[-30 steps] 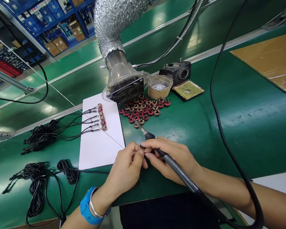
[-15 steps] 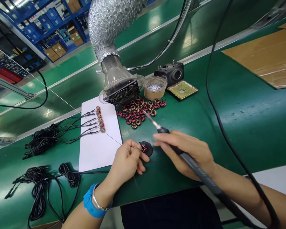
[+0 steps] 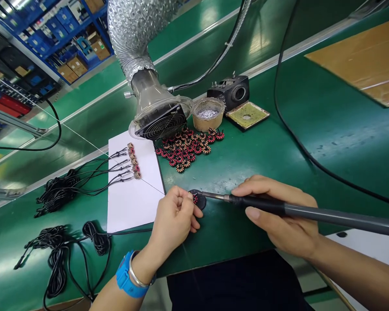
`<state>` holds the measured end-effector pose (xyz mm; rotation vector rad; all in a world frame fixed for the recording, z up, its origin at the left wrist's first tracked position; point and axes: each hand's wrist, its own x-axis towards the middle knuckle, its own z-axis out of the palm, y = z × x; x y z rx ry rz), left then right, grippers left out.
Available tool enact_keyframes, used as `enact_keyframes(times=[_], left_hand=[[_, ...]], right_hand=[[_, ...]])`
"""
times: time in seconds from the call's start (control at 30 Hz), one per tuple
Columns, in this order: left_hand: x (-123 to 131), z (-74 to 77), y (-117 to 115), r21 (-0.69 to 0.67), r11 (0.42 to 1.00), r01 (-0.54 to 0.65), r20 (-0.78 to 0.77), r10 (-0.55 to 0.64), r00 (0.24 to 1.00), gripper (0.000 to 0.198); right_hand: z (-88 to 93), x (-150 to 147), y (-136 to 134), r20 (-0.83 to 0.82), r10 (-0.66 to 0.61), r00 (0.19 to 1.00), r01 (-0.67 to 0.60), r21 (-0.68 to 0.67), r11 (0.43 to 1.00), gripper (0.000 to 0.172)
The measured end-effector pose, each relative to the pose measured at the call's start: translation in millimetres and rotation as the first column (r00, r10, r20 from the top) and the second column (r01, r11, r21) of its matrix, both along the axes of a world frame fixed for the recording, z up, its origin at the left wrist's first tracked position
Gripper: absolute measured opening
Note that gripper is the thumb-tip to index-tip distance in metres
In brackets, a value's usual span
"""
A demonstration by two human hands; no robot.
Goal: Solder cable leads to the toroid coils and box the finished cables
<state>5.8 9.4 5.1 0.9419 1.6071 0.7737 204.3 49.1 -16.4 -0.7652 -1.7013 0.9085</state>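
Head view: soldering iron (image 3: 215, 197) is pointing at a toroid coil (image 3: 195, 198).
Left fingertips (image 3: 185, 197) are pinching it; right fingers (image 3: 262, 185) are wrapping the handle (image 3: 314, 214) (contact unclear).

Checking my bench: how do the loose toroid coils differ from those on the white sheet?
The loose red-and-copper toroid coils heap on the green mat; the coils on the white sheet line up in one row. They have black cables attached; the loose ones show none. Both are wound rings.
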Motion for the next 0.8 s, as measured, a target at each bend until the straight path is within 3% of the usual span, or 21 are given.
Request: enact_keyframes(times=[0.8], left_hand=[[2.0,0.3,-1.2,0.037,0.999,0.039,-0.084,-0.035,0.996,0.019]], right_hand=[[10.5,-7.3,-2.4,-0.019,0.063,0.998,-0.062,0.042,0.997,0.025]])
